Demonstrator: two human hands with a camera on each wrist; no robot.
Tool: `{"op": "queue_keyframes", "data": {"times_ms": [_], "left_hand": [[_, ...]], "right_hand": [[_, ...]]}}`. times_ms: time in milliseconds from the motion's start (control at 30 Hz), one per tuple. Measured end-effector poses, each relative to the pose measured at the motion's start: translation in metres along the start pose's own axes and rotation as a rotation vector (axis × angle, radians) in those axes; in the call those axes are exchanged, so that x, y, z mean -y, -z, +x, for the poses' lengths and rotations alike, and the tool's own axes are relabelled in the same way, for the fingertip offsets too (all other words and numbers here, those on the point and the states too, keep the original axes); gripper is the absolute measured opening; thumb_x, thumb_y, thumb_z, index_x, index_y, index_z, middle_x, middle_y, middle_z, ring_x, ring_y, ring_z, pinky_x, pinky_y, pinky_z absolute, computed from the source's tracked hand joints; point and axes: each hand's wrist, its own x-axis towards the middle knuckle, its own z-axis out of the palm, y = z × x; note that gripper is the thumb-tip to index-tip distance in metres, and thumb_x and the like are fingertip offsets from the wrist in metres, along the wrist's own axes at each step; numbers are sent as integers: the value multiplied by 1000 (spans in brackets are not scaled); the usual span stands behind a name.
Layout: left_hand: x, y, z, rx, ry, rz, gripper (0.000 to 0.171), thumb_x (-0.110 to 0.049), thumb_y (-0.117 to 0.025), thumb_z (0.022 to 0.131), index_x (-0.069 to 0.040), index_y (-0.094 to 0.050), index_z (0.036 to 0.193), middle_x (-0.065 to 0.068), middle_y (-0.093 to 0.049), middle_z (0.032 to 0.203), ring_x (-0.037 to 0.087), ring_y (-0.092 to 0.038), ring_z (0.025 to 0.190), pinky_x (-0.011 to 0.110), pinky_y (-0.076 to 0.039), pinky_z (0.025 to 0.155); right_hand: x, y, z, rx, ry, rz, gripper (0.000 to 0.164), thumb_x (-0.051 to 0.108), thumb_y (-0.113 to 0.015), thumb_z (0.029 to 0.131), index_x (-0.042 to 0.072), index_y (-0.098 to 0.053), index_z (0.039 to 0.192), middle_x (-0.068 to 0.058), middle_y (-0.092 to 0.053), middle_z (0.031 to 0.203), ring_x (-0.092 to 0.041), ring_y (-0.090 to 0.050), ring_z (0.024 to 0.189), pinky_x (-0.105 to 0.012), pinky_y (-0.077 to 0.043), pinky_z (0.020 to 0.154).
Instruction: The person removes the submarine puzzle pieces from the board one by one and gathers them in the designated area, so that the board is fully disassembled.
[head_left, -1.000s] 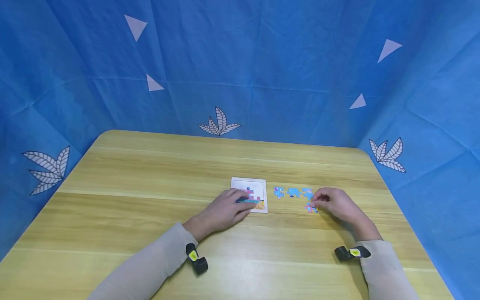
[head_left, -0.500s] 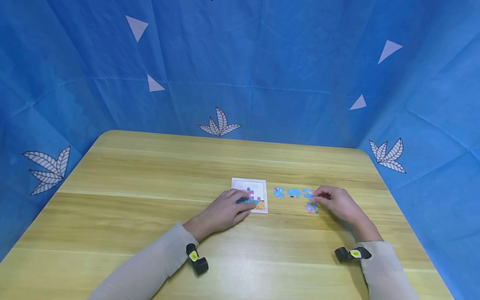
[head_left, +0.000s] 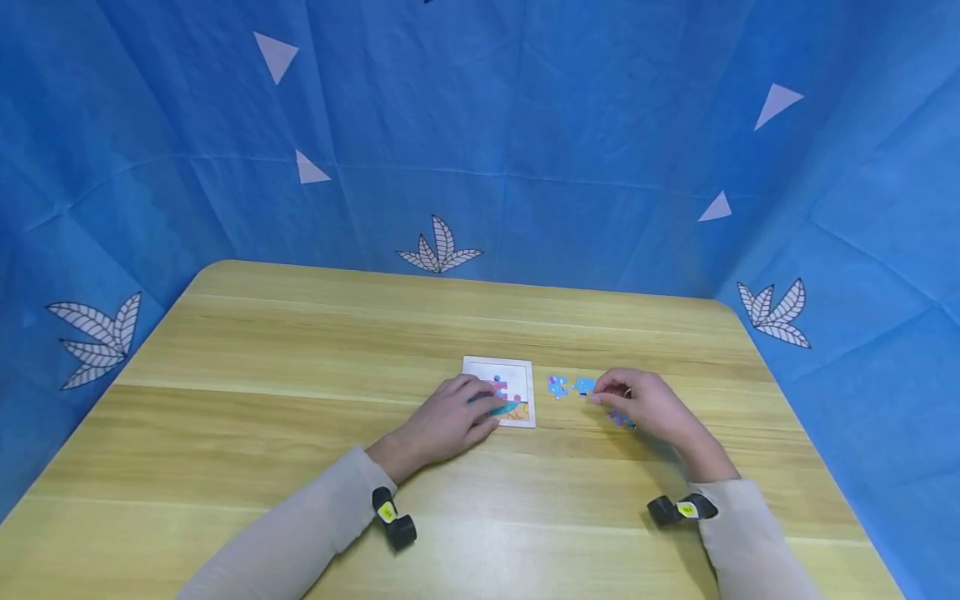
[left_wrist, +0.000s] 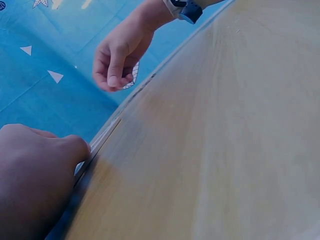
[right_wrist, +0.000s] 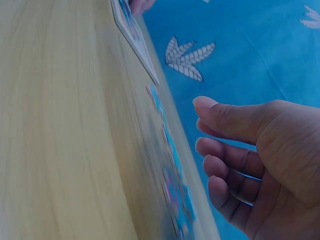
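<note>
A small white-framed jigsaw tray (head_left: 531, 392) lies on the table, with pink, teal and orange pieces along its lower part. My left hand (head_left: 442, 417) rests over its left side with fingers stretched across the fitted pieces. To the tray's right lie loose blue jigsaw pieces, among them a left piece (head_left: 557, 386) and a middle piece (head_left: 583, 386). Above these hovers my right hand (head_left: 641, 402), thumb and index fingertips close to the middle piece, nothing showing between them in the right wrist view. A blue-and-pink piece (head_left: 620, 418) lies partly hidden beneath that hand.
The wood-grain table (head_left: 300, 350) carries the tray and pieces. Blue cloth (head_left: 450, 100) with white triangles and leaf prints hangs behind and at both sides. A black wrist camera (head_left: 678, 508) sits on the right sleeve, and a matching camera (head_left: 395, 521) on the left.
My right hand has moved left from the rightmost pieces toward the middle blue piece, lifting slightly. The left hand stays on the tray, its fingers shifting a little.
</note>
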Motion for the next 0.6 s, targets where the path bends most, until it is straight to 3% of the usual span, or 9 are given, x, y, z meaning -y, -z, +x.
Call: {"op": "queue_keyframes", "data": {"times_ms": [100,333,600], "left_hand": [[0,0,0,-5,26,13,40,-38,-52,101,-18,-62,133,1,-57,132,21,-46,124,41,-36,108],[0,1,0,6,91,28,42,-43,-52,100,-17,-61,132,2,-56,131,20,-46,124,41,-34,110],[0,1,0,0,148,21,55,-54,-52,96,-16,-59,135,3,-56,131,22,-47,123,41,-35,108]], "right_hand": [[9,-6,7,13,6,4,8,21,-72,91,14,-69,94,-2,-62,80,-21,-56,64,-29,-48,52],[27,-20,23,7,78,-66,13,23,-72,90,13,-71,99,6,-61,81,-15,-55,75,-32,-48,66],[43,-34,38,35,144,-71,17,22,-72,91,11,-71,104,7,-62,85,-13,-57,78,-33,-49,70]]}}
